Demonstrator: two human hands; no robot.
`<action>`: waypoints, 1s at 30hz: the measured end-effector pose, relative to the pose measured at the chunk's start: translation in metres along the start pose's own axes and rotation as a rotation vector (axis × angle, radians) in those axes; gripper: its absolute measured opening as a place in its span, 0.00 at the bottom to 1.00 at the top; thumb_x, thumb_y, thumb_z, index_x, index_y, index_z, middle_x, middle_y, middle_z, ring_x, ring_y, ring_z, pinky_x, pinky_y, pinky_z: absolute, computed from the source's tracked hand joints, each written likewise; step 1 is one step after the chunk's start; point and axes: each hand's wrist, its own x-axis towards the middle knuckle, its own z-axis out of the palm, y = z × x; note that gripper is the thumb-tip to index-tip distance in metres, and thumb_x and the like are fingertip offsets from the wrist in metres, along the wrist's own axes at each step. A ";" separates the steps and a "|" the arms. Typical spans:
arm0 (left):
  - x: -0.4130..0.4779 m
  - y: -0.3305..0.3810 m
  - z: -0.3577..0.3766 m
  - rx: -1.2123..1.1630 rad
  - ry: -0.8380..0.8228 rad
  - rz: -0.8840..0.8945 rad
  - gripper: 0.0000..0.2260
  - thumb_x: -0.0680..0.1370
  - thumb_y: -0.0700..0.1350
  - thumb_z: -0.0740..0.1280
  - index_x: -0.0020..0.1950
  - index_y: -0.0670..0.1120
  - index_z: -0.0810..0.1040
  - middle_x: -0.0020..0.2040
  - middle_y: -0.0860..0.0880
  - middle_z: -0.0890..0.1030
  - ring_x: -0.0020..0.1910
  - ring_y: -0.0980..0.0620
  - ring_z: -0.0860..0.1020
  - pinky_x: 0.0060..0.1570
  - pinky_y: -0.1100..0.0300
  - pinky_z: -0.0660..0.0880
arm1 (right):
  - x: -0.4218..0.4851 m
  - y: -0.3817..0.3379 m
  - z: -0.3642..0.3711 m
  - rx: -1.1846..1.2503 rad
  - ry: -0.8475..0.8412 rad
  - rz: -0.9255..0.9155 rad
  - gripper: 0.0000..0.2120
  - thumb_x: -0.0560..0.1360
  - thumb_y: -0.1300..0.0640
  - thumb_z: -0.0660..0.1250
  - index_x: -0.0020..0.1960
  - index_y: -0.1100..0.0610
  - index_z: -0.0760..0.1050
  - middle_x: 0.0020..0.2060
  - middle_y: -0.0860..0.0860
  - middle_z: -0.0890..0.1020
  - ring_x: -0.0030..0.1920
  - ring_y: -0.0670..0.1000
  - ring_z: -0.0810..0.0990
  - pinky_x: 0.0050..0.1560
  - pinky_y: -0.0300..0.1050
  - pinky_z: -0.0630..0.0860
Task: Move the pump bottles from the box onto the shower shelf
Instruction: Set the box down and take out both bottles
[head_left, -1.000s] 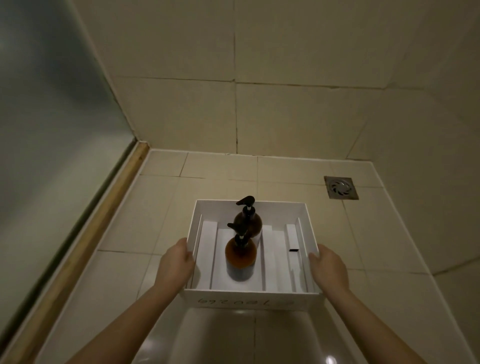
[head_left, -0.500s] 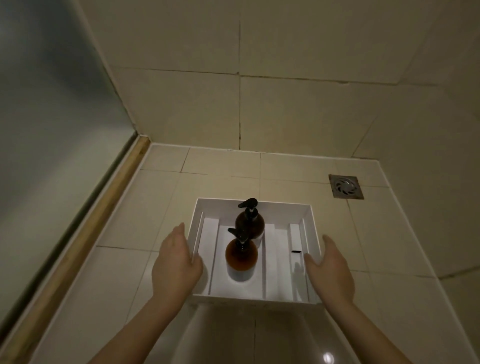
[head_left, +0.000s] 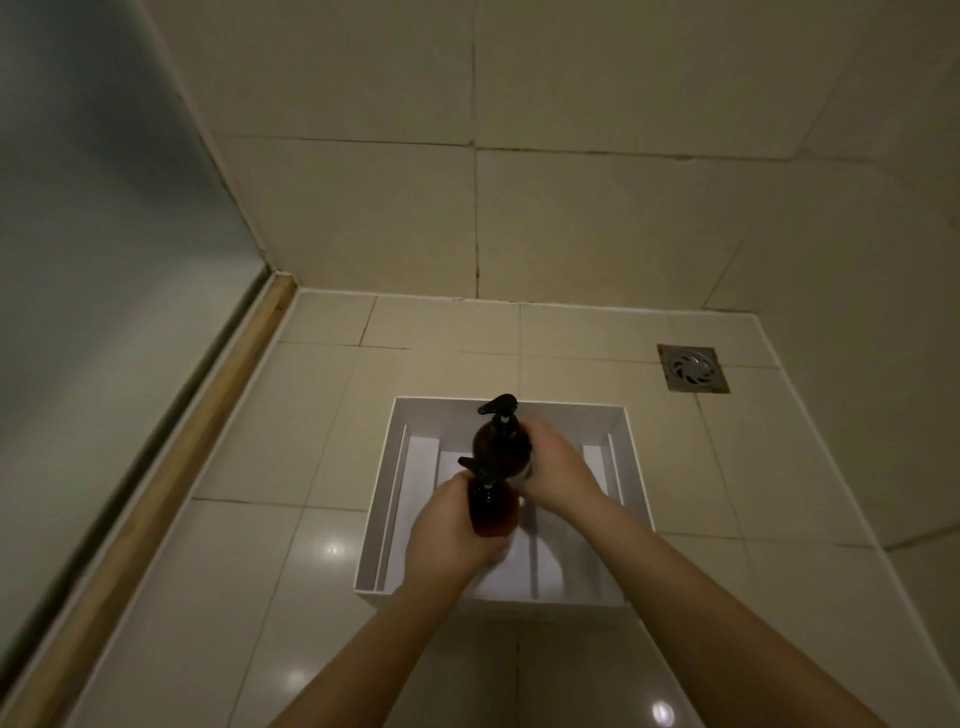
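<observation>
A white open box (head_left: 631, 457) sits on the tiled shower floor. Two amber pump bottles with black pump heads stand inside it, one behind the other. My left hand (head_left: 449, 535) is wrapped around the near pump bottle (head_left: 491, 512) from its left side. My right hand (head_left: 556, 470) grips the far pump bottle (head_left: 496, 441) from its right side. Both bottles are upright. No shower shelf is in view.
A metal floor drain (head_left: 692, 367) lies at the back right of the floor. Tiled walls close the back and right. A frosted glass panel (head_left: 93, 270) with a wooden sill (head_left: 171, 478) runs along the left.
Both hands have left the box's outer sides and moved inward over it. Each has closed on a bottle. The box now rests on the floor.
</observation>
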 end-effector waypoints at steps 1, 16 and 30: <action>0.001 -0.002 -0.001 0.000 0.003 -0.002 0.12 0.66 0.55 0.71 0.46 0.58 0.74 0.39 0.56 0.80 0.39 0.63 0.77 0.36 0.69 0.69 | 0.003 0.000 0.002 0.016 0.006 -0.015 0.24 0.66 0.54 0.73 0.60 0.48 0.72 0.55 0.48 0.78 0.55 0.51 0.78 0.49 0.43 0.74; 0.004 -0.027 -0.021 0.070 0.062 -0.028 0.15 0.61 0.55 0.73 0.40 0.60 0.69 0.34 0.61 0.75 0.35 0.65 0.74 0.30 0.69 0.69 | 0.003 0.022 0.019 0.009 0.005 -0.020 0.36 0.59 0.53 0.77 0.64 0.45 0.68 0.59 0.49 0.75 0.58 0.51 0.76 0.56 0.47 0.75; 0.016 -0.034 -0.019 0.003 -0.039 -0.040 0.29 0.56 0.50 0.77 0.53 0.57 0.69 0.43 0.61 0.75 0.45 0.60 0.74 0.37 0.69 0.70 | -0.004 0.033 0.037 0.306 0.052 0.023 0.37 0.56 0.53 0.80 0.61 0.42 0.68 0.52 0.35 0.75 0.57 0.42 0.73 0.53 0.34 0.70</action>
